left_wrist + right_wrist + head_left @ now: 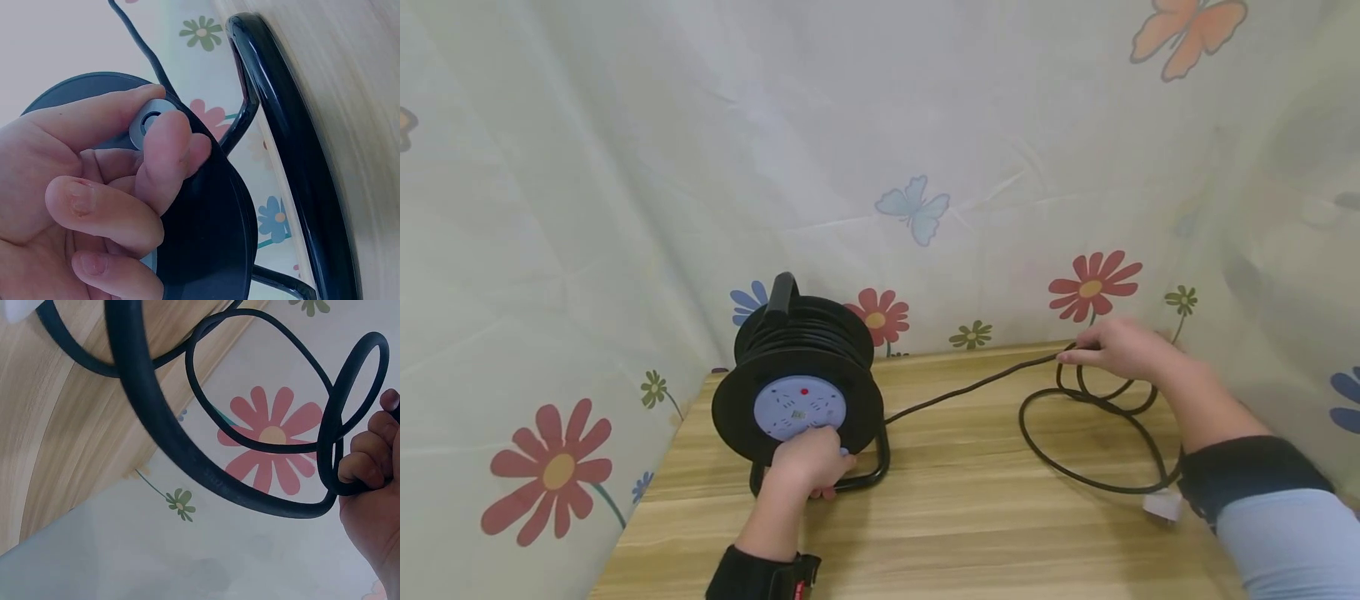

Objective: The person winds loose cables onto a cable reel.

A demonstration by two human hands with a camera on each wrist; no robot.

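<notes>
A black cable reel (727, 408) with a pale blue socket face (786, 400) stands upright on the wooden table. At its lower front, my left hand (811, 462) pinches a small grey round knob (139, 127) on the reel's disc, thumb and fingers curled about it. From the reel's right side the black cable (970, 387) runs to my right hand (1123, 350), whose fingers grip it near the table's back edge. Beyond that hand the cable hangs in loose loops (169, 437) and lies coiled on the table. Its white plug (1163, 505) rests near my right forearm.
The reel's black tubular stand (300, 137) sits on the table (962, 517). A carry handle (782, 300) rises at the reel's top. Behind and on both sides hangs a pale curtain (820, 125) printed with flowers and butterflies, close to the table's back edge.
</notes>
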